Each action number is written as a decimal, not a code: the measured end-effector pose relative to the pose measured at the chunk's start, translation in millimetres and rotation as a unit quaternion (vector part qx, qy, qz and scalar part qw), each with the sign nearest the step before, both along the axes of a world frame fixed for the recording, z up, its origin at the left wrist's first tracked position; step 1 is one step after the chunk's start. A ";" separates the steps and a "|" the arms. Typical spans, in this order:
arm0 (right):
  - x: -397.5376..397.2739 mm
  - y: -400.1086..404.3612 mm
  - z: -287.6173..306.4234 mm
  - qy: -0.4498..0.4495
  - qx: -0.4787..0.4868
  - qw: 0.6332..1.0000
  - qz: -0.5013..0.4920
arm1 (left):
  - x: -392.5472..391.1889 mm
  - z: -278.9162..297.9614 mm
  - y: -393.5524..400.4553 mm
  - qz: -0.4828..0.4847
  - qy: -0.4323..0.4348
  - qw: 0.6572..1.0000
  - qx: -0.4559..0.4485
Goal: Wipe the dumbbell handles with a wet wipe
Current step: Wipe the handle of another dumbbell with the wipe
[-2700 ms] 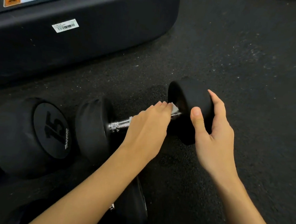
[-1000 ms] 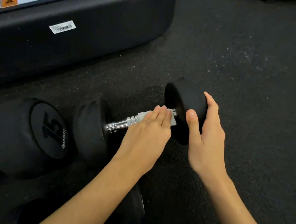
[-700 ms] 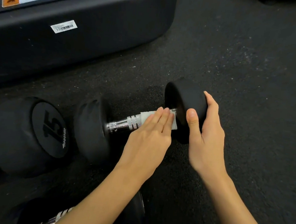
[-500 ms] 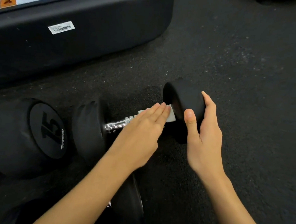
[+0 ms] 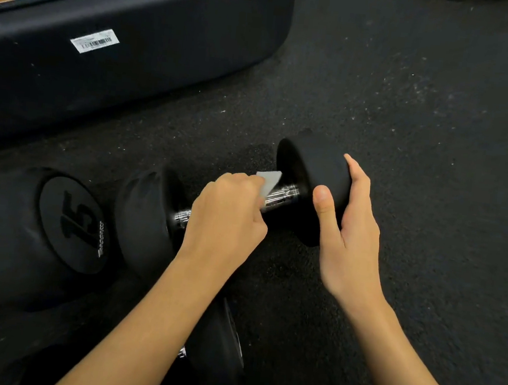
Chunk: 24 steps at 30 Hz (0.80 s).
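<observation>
A small black dumbbell [image 5: 307,169] with a chrome handle [image 5: 280,195] lies on the dark rubber floor. My left hand [image 5: 228,218] is curled over the handle's middle, pressing a white wet wipe [image 5: 268,181] against it; a corner of the wipe sticks out past my fingers. My right hand [image 5: 346,232] cups the dumbbell's right head from the near side, thumb and fingers around its rim. The left head [image 5: 144,219] sits beside my left wrist. Most of the handle is hidden under my hand.
A larger dumbbell marked 15 [image 5: 41,234] lies at the left, touching the small one. Another dumbbell head [image 5: 218,353] shows under my left forearm. A black padded machine base [image 5: 137,41] with stickers fills the upper left. Speckled rubber floor [image 5: 424,115] stretches to the right.
My left hand has slid left along the handle and curled into a grip, baring chrome next to the right head. The right hand has stayed on the right head.
</observation>
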State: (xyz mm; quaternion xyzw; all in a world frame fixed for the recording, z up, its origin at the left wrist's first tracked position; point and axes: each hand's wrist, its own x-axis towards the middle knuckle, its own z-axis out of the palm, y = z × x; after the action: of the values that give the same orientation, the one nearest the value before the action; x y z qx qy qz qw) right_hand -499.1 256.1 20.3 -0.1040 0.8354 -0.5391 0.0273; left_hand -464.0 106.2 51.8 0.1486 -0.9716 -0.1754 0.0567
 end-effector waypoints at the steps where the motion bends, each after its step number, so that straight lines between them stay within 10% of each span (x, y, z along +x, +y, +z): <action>1: -0.2 -0.1 0.3 0.000 -0.001 1.000 0.000 | -1.3 -2.7 0.2 0.007 0.018 1.000 -0.008; 8: -1.9 -1.1 0.6 -0.002 -0.008 1.000 -0.002 | -8.0 -10.1 0.4 -0.047 0.058 0.995 0.065; 17: -2.8 0.4 1.0 -0.003 -0.003 1.000 0.003 | 0.8 -24.7 -7.0 -0.157 -0.051 0.961 -0.222; 24: -2.7 -0.1 1.0 -0.004 0.004 1.000 -0.001 | -12.4 -39.4 8.0 -0.156 -0.014 0.964 -0.213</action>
State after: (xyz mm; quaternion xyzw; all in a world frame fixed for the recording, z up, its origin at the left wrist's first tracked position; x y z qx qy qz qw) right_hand -501.8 256.1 21.3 -0.1007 0.8376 -0.5361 0.0307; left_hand -476.4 114.2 12.4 -0.0182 -0.9983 0.0306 0.0454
